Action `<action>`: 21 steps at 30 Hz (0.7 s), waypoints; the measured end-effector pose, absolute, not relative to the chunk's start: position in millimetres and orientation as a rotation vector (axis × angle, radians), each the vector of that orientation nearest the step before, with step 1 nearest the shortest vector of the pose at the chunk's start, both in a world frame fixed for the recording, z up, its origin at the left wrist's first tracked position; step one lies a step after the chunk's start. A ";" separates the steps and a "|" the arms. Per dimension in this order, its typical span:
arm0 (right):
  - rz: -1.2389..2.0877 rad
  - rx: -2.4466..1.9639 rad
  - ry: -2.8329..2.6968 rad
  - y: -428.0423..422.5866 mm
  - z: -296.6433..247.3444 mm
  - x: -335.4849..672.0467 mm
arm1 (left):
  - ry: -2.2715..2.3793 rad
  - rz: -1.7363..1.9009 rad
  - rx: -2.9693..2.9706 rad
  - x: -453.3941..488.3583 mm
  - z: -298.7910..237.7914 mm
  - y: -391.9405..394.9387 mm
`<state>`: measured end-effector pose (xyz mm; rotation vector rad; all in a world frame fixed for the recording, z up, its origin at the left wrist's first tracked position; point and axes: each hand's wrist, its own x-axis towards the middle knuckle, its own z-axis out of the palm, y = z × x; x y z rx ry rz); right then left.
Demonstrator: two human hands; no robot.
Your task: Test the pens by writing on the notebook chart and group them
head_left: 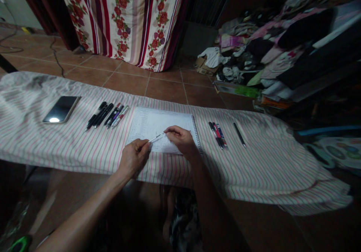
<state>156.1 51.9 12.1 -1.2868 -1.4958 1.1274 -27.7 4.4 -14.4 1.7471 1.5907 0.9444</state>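
Note:
Over the spiral notebook (169, 117), my left hand (134, 155) pinches a thin white pen (154, 138), whose dark end points toward my right hand (180, 138). The fingers of that right hand are closed together just past this end, around something small and dark that I cannot make out. Handwriting covers parts of the open page, and the spiral binding runs along its right side. Both hands hover at or rest on the lower half of the page; exact contact is unclear.
Several pens (108, 114) lie left of the notebook, beyond them a phone (62, 110). On the right are three pens (217, 135) and a single black pen (239, 134). All rest on a striped cloth (262, 161). Behind are a floral curtain (135, 22) and piled clothes (254, 45).

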 end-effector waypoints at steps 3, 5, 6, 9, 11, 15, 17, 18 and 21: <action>1.123 -1.289 -1.509 51.6 11.3 156.1 | 1.589 0.908 1.777 -27.7 -12.7 4.6; 1.105 -1.296 -1.533 52.0 9.7 156.4 | 1.597 0.890 1.792 -27.5 -11.5 4.9; 1.092 -1.299 -1.549 52.3 8.8 156.7 | 1.601 0.887 1.796 -27.3 -11.0 5.0; 1.059 -1.296 -1.594 53.3 6.2 157.6 | 1.604 0.885 1.792 -26.8 -9.8 4.8; 1.044 -1.291 -1.607 53.6 5.3 158.1 | 1.607 0.881 1.783 -26.6 -9.5 4.4; 1.038 -1.298 -1.605 53.9 4.6 158.6 | 1.618 0.870 1.788 -26.5 -9.5 3.6; 1.034 -1.294 -1.614 54.3 3.9 158.8 | 1.620 0.859 1.804 -26.5 -9.2 3.4; 1.030 -1.288 -1.623 54.5 3.5 159.0 | 1.622 0.851 1.812 -26.5 -8.9 3.3; 1.022 -1.273 -1.643 54.8 2.8 159.2 | 1.635 0.828 1.827 -26.6 -8.4 3.6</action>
